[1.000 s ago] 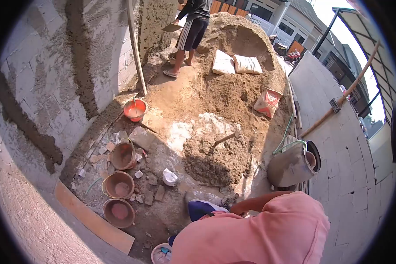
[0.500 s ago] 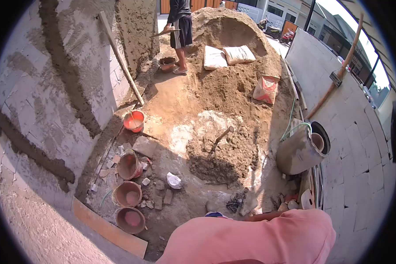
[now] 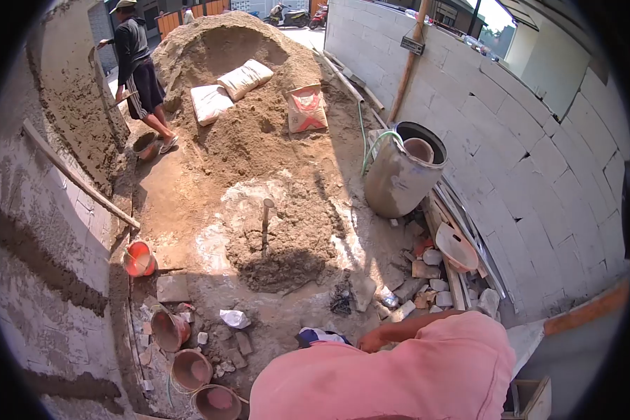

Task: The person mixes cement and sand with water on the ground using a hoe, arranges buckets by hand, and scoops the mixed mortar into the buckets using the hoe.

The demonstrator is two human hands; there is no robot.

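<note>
My pink shirt fills the bottom of the head view. Past its right side my right forearm reaches left, and part of my right hand [image 3: 372,340] shows low in front of me. Its fingers are mostly hidden behind the shirt, so I cannot make out whether it holds anything. Nearest to it lies a blue and white patch of fabric [image 3: 322,337], partly covered. My left hand is out of view. Ahead is a heap of wet mortar [image 3: 294,245] with a wooden handle [image 3: 267,220] standing upright in it.
Buckets [image 3: 190,371] line the left, with an orange one [image 3: 139,260] farther up. A large drum [image 3: 402,175] stands by the right block wall [image 3: 511,154], near rubble [image 3: 427,269]. Filled sacks [image 3: 245,79] rest on the sand pile [image 3: 189,52]. A co-worker [image 3: 138,70] stands at the left wall.
My view has swung right, so the scene sits farther left. My right hand shows more now. The co-worker has turned toward the left wall and raised an arm to it.
</note>
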